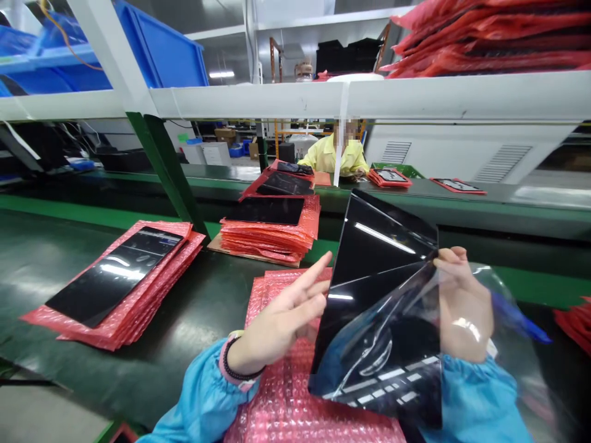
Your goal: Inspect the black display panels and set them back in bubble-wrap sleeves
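A glossy black screen panel (383, 246) stands tilted in front of me, with clear film (383, 344) creased across its face. My right hand (462, 301) pinches the film at the panel's right edge; creases run out from that spot. The film also spreads over my right wrist, and a blue strip (521, 320) shows on it. My left hand (286, 314) is open, its fingers stretched toward the panel's left edge, the tips at or very near it. Whether they press on it I cannot tell. Beneath lies red bubble wrap (286, 400).
At left, a stack of red bubble bags (152, 295) carries another black panel (120, 274). A further stack (268, 240) stands behind. Overhead runs a white shelf (277, 101) with blue bins (161, 49) and red packs (489, 43). A co-worker (327, 154) in yellow sits across.
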A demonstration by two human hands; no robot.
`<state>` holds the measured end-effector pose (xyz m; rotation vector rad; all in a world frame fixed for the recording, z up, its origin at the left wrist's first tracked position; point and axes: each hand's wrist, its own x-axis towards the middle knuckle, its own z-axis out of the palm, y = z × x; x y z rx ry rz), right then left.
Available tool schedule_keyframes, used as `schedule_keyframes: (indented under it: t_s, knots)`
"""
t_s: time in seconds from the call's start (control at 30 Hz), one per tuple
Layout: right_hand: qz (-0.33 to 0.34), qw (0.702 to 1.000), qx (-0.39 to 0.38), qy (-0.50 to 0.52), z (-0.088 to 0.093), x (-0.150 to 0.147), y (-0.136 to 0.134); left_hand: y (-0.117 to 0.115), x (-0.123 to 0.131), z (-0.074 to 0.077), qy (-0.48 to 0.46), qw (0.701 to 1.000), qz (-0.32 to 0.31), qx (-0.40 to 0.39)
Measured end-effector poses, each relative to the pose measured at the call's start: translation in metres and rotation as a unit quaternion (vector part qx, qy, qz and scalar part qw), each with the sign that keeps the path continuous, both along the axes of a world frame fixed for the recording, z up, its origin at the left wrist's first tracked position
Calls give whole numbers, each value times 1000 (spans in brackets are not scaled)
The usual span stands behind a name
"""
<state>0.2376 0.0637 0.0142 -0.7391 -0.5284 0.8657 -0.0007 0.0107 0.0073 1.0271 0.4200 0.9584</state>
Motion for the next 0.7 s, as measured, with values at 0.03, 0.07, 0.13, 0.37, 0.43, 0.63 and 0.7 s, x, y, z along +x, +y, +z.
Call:
schedule_keyframes:
  t_s: [0.03, 0.07, 0.13, 0.37, 0.43, 0.63, 0.7]
  knots:
    - [5, 1000, -3, 2, -1, -2, -1, 1, 1, -2, -1, 1000, 19, -2]
    - [12, 1000, -5, -3, -2, -6, -2, 2, 2, -5, -5, 999, 32, 0]
    - [24, 999, 10, -40, -3, -16, -5, 3, 1, -9, -11, 998, 53, 17]
    - [106, 973, 57, -197, -23, -47, -8, -8, -17, -24, 29, 987, 154, -24]
    - [154, 964, 48, -210, -35, -43, -4, -15, -26, -30, 49, 974, 212, -66]
    - [107, 923, -40, -368, -92, 12, 14, -37, -52, -59, 117, 939, 264, -187]
    - [136, 903, -70, -402, -111, 28, 17, -40, -57, -66, 116, 940, 239, -212]
